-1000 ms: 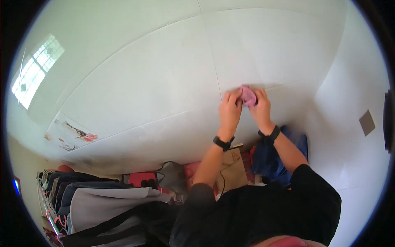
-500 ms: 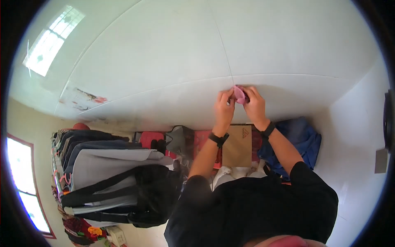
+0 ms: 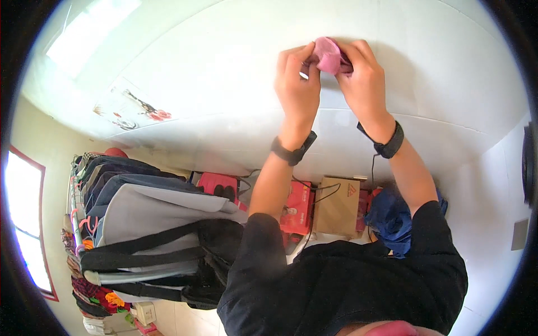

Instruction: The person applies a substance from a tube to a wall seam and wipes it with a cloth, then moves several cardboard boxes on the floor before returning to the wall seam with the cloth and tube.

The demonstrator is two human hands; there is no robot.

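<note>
A small, bunched pink cloth is held up between my two hands, in front of the pale wall. My left hand pinches its left edge, fingers bent and thumb pressed in. The fingers of my right hand close round the darker, folded right side. Its exact kind I cannot make out, since the fingers hide part of it. Black bands circle both wrists, and a thin dark cord hangs down from the right one.
Clothes on a rack fill the left side, a black bag hanging at the near end. Low along the wall stand a cardboard box, a red box and a blue fabric bundle. A window is far left.
Both hands have risen in the view with the pink cloth and look larger. The cloth stays gripped between them. The surroundings have shifted slightly.
</note>
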